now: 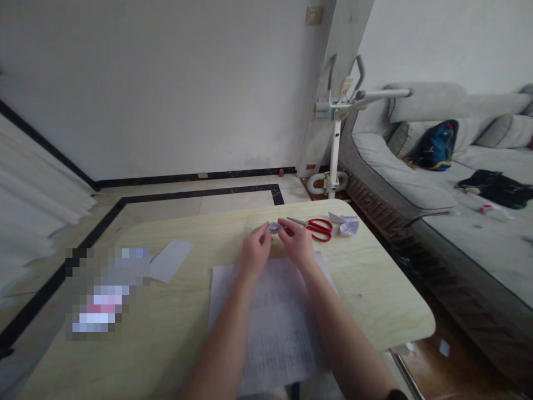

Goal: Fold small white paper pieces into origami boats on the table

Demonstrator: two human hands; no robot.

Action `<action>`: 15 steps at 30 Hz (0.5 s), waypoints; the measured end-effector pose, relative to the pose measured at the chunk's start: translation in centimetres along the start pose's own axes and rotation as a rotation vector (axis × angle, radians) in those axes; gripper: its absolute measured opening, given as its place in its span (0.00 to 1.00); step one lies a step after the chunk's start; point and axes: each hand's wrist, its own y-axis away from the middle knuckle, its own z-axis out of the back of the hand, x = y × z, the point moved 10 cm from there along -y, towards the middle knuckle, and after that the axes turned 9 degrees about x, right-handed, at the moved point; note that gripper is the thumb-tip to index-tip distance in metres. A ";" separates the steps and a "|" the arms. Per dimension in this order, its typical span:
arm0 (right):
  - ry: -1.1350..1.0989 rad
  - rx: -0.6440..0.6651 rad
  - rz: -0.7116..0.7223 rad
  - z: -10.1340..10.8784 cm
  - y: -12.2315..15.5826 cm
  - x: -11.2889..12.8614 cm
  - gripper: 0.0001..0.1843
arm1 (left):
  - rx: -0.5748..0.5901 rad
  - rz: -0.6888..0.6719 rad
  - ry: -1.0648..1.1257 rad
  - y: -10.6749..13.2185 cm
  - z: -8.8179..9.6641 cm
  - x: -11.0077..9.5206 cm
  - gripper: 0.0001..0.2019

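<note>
Between my two hands, near the far edge of the table, is a small piece of white paper (pixel 273 226). My left hand (pixel 255 244) pinches its left side with closed fingers. On the other side, my right hand (pixel 296 238) grips the paper between thumb and fingers. Red-handled scissors (pixel 320 229) lie just right of my right hand, blades pointing left. Beyond them rest folded or crumpled paper scraps (pixel 348 226). A large printed sheet (pixel 277 316) lies under my forearms, partly hidden by them.
A blank paper piece (pixel 171 260) lies on the wooden table (pixel 375 289) at the left, beside a pixelated patch. A white exercise stand (pixel 334 139) stands past the far right corner. Along the right runs a grey sofa (pixel 478 239) with a dark blue bag (pixel 438 145).
</note>
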 end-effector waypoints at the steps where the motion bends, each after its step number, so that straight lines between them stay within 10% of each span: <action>1: -0.015 0.003 0.000 0.0 0.0 -0.1 0.15 | -0.002 -0.002 -0.005 0.0 0.0 0.0 0.18; 15: 0.042 0.079 0.167 -0.2 0.1 1.9 0.11 | 0.063 -0.005 0.024 0.0 -0.4 -0.4 0.17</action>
